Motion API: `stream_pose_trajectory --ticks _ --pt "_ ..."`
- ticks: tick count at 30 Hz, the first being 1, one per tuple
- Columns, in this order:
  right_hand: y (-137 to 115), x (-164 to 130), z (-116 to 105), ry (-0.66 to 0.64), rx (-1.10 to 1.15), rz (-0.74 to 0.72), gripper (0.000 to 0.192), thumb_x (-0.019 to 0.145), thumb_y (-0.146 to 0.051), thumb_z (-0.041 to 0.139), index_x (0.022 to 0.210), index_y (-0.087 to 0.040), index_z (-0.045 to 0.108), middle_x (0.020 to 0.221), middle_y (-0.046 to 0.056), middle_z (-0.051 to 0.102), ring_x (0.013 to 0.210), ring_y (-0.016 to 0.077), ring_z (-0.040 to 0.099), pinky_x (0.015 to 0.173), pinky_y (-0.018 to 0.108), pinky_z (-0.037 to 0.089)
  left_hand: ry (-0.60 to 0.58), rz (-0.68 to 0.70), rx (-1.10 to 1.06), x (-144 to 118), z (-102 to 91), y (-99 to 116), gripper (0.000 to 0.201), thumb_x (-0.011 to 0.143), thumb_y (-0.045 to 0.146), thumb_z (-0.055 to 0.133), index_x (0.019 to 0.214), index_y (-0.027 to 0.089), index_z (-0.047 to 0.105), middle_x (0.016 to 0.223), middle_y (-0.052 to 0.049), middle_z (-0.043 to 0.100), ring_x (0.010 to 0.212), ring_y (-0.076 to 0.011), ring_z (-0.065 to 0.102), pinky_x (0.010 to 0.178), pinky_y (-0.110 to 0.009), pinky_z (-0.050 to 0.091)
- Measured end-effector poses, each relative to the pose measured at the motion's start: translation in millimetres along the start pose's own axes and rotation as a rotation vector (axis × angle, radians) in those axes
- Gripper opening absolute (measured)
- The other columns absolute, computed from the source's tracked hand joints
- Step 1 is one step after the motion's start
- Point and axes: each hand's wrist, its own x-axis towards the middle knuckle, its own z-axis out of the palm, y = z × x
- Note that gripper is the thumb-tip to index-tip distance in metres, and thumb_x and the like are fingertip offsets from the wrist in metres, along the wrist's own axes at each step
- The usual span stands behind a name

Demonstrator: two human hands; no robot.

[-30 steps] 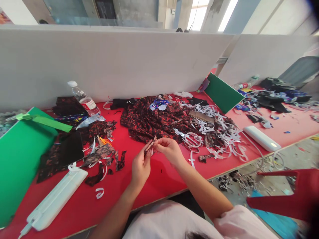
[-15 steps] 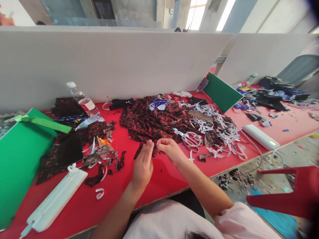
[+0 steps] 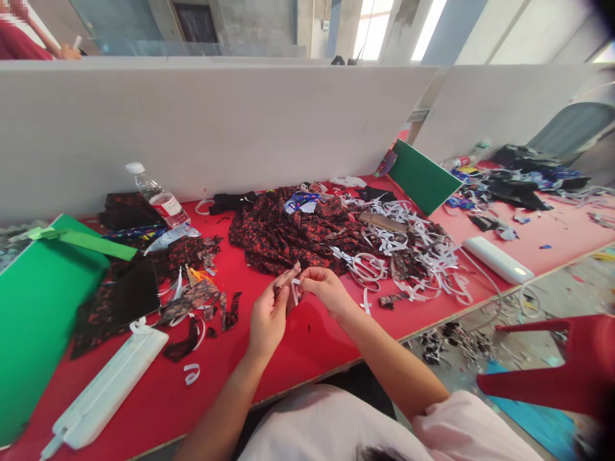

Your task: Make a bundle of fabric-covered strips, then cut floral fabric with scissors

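Observation:
My left hand [image 3: 268,320] is closed on a small floral fabric strip [image 3: 290,274], its pale underside showing near my fingertips. A narrow white ribbon [image 3: 295,290] lies against that strip, and my right hand [image 3: 325,291] pinches it between thumb and fingers. Both hands are held close together above the red table [image 3: 317,346]. Just beyond them lies a heap of dark fabric with red flowers [image 3: 273,234]. Scissors with white handles [image 3: 368,269] rest at its right side, beside a tangle of white ribbon pieces [image 3: 432,256].
To the left are a water bottle [image 3: 166,203], floral scraps [image 3: 195,299], a black tablet-like slab [image 3: 137,291], a white lamp-like bar [image 3: 113,384] and a green board [image 3: 43,320]. Another green board [image 3: 423,176] and white bar [image 3: 497,259] are at right. A red stool [image 3: 552,368] stands beside the table.
My left hand has turned and its fingers have curled, bringing the fabric strip up into view. The white ribbon now shows between my hands. Another person's arm has come into view at top left.

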Motion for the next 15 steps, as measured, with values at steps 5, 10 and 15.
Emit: stream_pose_trajectory --ticks 5,10,15 --pt "8 -3 -10 0.010 -0.154 -0.014 0.006 0.063 -0.021 0.054 0.059 -0.016 0.054 0.052 -0.004 0.053 0.049 0.0083 0.046 0.053 0.021 0.037 0.097 -0.221 -0.368 7 -4.5 3 0.036 0.078 0.038 0.059 0.105 0.013 0.061 0.100 -0.010 0.069 0.094 -0.0229 0.064 0.082 -0.033 0.050" --pt "13 -12 -27 0.030 -0.352 -0.016 0.006 0.064 -0.020 0.051 0.061 -0.016 0.054 0.051 -0.006 0.047 0.048 0.0074 0.040 0.049 0.019 0.029 0.239 -0.267 -0.573 18 -16.2 9 0.031 0.072 0.031 0.067 0.099 0.016 0.061 0.098 -0.008 0.070 0.091 -0.0180 0.065 0.075 -0.026 0.051" --pt "11 -29 -47 0.057 -0.457 -0.004 0.006 0.063 -0.021 0.050 0.059 -0.017 0.050 0.050 -0.006 0.043 0.048 0.0076 0.037 0.047 0.020 0.026 0.381 -0.329 -0.697 27 -26.9 20 0.020 0.065 0.024 0.072 0.080 0.016 0.062 0.079 -0.001 0.071 0.073 -0.0110 0.066 0.057 -0.015 0.048"
